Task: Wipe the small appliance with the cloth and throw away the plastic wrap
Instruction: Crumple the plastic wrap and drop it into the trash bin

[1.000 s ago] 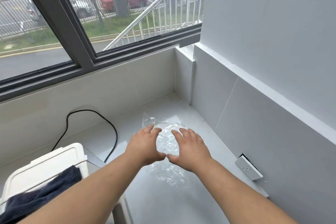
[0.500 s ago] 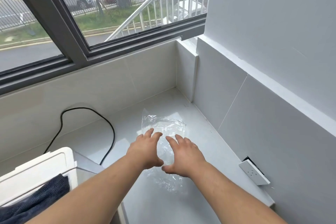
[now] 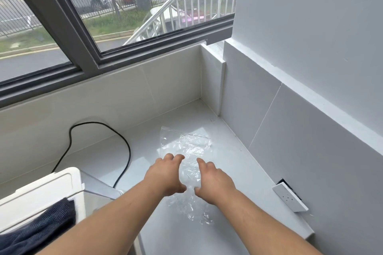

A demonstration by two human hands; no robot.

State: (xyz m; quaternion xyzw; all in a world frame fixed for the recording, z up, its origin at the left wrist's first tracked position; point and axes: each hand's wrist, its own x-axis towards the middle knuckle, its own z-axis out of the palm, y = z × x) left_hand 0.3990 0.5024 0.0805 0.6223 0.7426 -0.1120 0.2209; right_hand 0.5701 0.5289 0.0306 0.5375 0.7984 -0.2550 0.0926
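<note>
Taking the crumpled sheet of clear plastic wrap (image 3: 186, 151) on the pale countertop (image 3: 238, 163) as the marker: far to its left, at the counter's near edge, stands the white boxy small appliance (image 3: 41, 196) with a dark blue knitted cloth (image 3: 35, 232) draped over its near side, probably parked there to be within reach; nothing can be seen inside the appliance from here; a thin black power cord (image 3: 124, 151) loops across the counter between the appliance and the wrap.

The left hand (image 3: 165, 176) rests palm down on the wrap's left part, fingers spread and slightly curled, gripping nothing yet; the right hand (image 3: 213, 178) mirrors it on the right part, fingers likewise splayed and unclenched, thumbs nearly meeting over the film; they look set to rake the sheet inward into a ball, since loose film is hard to lift flat.

To the right of the wrap, a white wall socket plate (image 3: 288, 196) hangs loose from the grey tiled wall; no bin for the wrap is in sight.
</note>
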